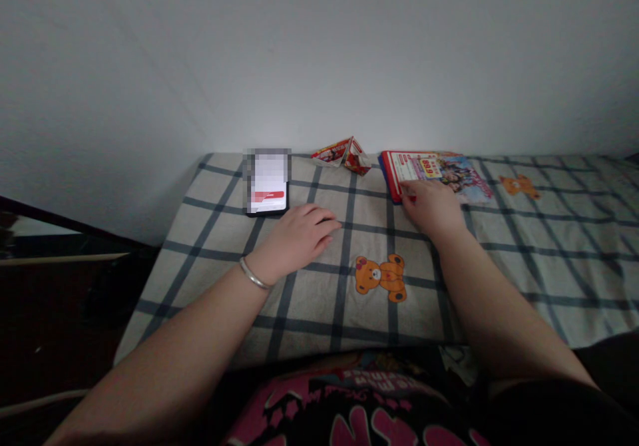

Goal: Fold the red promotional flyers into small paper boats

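Your stack of flyers (393, 166) lies flat on the cloth, red and blue edges showing at its left side, printed picture toward its right. Right hand (432, 208) is on the stack's near side, fingers bent, fingertips touching the top; can't tell whether you're pinching a sheet. One folded paper (333, 154) sits left of the stack, apart from it, creased and peaked. So, judging by what shows: one piece has folds in it, the stack's visible top looks unfolded, sheet count unreadable. Can't tell if that folded piece is finished.

Left hand (303, 234) is left of the stack and nearer you, palm down, fingers loosely spread, nothing held; bracelet (253, 273) on that wrist. Phone (272, 190), screen lit and partly blurred out, lies farther left of the stack, beyond the folded paper, just past your left hand. Checked cloth (319, 313) under everything, one bear print (382, 277) on the near side of the stack, another to its right. Wall (319, 53) behind the stack.
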A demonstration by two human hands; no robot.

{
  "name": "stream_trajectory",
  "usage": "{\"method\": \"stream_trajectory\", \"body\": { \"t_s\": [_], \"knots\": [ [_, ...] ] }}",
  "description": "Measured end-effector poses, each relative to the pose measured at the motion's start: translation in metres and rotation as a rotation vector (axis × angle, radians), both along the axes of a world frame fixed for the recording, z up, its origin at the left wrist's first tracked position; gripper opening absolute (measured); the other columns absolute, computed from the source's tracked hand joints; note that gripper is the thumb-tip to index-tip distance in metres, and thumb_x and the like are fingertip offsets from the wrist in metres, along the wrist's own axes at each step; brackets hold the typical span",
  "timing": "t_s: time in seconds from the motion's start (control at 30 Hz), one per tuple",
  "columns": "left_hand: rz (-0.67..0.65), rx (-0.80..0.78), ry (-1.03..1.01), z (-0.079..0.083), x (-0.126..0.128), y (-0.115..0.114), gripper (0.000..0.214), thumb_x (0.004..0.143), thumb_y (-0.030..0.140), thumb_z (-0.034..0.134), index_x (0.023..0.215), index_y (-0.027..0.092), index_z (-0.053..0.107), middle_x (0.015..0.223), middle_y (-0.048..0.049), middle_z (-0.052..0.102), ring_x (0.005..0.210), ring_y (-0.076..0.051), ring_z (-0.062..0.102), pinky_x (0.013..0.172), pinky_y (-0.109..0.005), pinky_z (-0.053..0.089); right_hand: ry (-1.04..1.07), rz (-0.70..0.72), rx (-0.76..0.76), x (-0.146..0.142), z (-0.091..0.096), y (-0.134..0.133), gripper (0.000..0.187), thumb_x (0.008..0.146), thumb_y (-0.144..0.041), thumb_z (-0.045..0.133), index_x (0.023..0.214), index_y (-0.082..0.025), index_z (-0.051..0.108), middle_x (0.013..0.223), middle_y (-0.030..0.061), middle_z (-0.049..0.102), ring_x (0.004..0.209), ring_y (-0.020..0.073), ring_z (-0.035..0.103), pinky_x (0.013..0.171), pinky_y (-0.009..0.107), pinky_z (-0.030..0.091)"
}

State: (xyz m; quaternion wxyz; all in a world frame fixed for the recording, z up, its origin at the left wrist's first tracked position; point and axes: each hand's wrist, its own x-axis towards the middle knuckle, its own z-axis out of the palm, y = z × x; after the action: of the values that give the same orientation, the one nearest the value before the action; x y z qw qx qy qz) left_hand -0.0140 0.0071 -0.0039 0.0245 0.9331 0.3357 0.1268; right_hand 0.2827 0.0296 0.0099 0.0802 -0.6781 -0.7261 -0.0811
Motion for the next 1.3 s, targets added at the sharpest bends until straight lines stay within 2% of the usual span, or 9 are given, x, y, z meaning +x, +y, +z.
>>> {"method": "stream_trajectory", "body": {
  "t_s": [0.13,0.27,0.37,0.57,0.73,0.93,1.03,1.13,1.3],
  "knots": [
    [0.005,0.003,0.003,0.0,0.0,0.0,0.026,0.095,0.023,0.058,0.12,0.021,0.066,0.122,-0.0061,0.065,0.112,-0.024,0.056,0.098,-0.042,0.048,-0.019,-0.052,-0.018,-0.002,0.002,-0.001,0.039,0.092,-0.026,0.046,0.124,-0.021,0.069,0.114,0.0122,0.074,0.102,0.0278,0.066,0.083,0.036,0.048],
    [0.001,0.001,0.006,-0.001,0.0,0.001,0.027,0.095,0.023,0.058,0.121,0.02,0.066,0.123,-0.006,0.065,0.112,-0.024,0.055,0.098,-0.042,0.048,-0.051,-0.001,-0.069,0.001,0.004,0.0,0.045,0.087,-0.024,0.053,0.131,-0.02,0.065,0.12,0.012,0.072,0.107,0.0274,0.066,0.086,0.036,0.048],
    [0.003,0.005,0.008,-0.001,0.0,0.001,0.027,0.095,0.024,0.058,0.121,0.021,0.066,0.123,-0.0058,0.065,0.112,-0.024,0.056,0.098,-0.042,0.048,-0.079,-0.008,-0.078,0.004,0.006,0.001,0.045,0.091,-0.024,0.049,0.134,-0.021,0.063,0.118,0.0116,0.074,0.102,0.0274,0.068,0.081,0.036,0.048],
    [-0.005,0.012,0.001,0.0,0.0,0.001,0.027,0.096,0.023,0.057,0.12,0.021,0.066,0.122,-0.0065,0.065,0.111,-0.023,0.056,0.098,-0.041,0.048,-0.095,0.048,-0.1,0.003,0.009,0.003,0.035,0.093,-0.022,0.046,0.113,-0.02,0.075,0.115,0.0104,0.074,0.103,0.0246,0.067,0.082,0.033,0.048],
    [-0.008,0.017,-0.006,0.0,0.0,0.001,0.026,0.096,0.023,0.057,0.12,0.021,0.066,0.122,-0.0065,0.065,0.11,-0.023,0.056,0.097,-0.042,0.048,-0.074,-0.012,-0.059,-0.001,0.006,0.004,0.034,0.094,-0.021,0.045,0.109,-0.018,0.076,0.11,0.0116,0.074,0.101,0.0248,0.067,0.082,0.033,0.048],
    [-0.005,0.014,0.004,0.0,0.0,0.0,0.027,0.096,0.024,0.057,0.121,0.02,0.066,0.122,-0.0066,0.065,0.112,-0.024,0.056,0.098,-0.042,0.048,-0.068,-0.083,-0.02,-0.007,0.007,-0.001,0.027,0.094,-0.026,0.048,0.099,-0.018,0.074,0.106,0.0109,0.073,0.092,0.0247,0.067,0.07,0.032,0.045],
    [-0.008,0.02,-0.001,0.0,0.0,0.0,0.026,0.096,0.023,0.057,0.12,0.02,0.066,0.122,-0.0066,0.065,0.111,-0.023,0.056,0.097,-0.041,0.048,-0.036,-0.095,-0.019,-0.007,0.008,-0.004,0.022,0.094,-0.029,0.051,0.095,-0.02,0.071,0.105,0.0101,0.072,0.09,0.024,0.067,0.065,0.031,0.042],
    [-0.006,0.021,-0.003,0.0,0.0,0.001,0.026,0.096,0.024,0.056,0.12,0.021,0.066,0.122,-0.0061,0.065,0.111,-0.023,0.057,0.097,-0.041,0.048,0.02,-0.113,0.056,-0.006,0.007,-0.005,0.021,0.094,-0.034,0.053,0.093,-0.021,0.07,0.105,0.0102,0.072,0.092,0.0252,0.065,0.064,0.031,0.039],
    [-0.01,0.02,-0.001,-0.002,-0.001,0.002,0.027,0.095,0.024,0.058,0.121,0.021,0.065,0.122,-0.0063,0.065,0.111,-0.023,0.057,0.097,-0.042,0.048,0.255,-0.227,0.164,0.001,0.002,-0.001,0.026,0.094,-0.04,0.05,0.098,-0.022,0.068,0.093,0.0086,0.074,0.082,0.0259,0.065,0.064,0.031,0.038]
  ]
}}
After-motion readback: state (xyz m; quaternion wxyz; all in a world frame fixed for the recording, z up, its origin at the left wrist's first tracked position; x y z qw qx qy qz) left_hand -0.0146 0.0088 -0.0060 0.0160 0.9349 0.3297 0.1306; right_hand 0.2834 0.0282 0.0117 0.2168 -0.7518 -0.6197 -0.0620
